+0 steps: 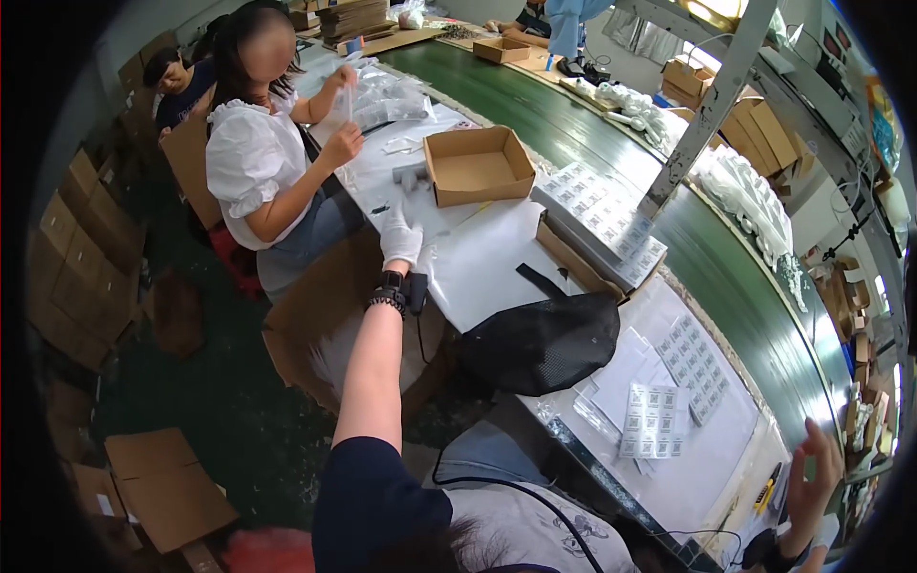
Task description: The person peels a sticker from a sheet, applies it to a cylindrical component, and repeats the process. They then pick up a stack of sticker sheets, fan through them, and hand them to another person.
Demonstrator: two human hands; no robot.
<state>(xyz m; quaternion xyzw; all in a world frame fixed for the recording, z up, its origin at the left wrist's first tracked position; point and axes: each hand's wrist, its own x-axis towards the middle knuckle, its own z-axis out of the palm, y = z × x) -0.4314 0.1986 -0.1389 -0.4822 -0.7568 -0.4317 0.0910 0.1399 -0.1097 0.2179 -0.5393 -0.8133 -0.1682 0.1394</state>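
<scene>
My left hand, in a white glove, reaches out over the white-topped table. Its fingers are stretched and nothing shows in them. Just beyond its fingertips lies a small grey piece, with a small dark item beside it. An open cardboard box stands to the right of that hand. Far to the right, my right hand is raised by the table's edge, bare, with fingers apart and nothing visible in it. A yellow utility knife lies near it. Sheets of printed labels are spread between my hands.
A black mesh bag sits on the table's near edge. Behind runs a green conveyor belt, with a metal post in front. A co-worker sits at left handling a small clear item. A large open carton stands below my left arm.
</scene>
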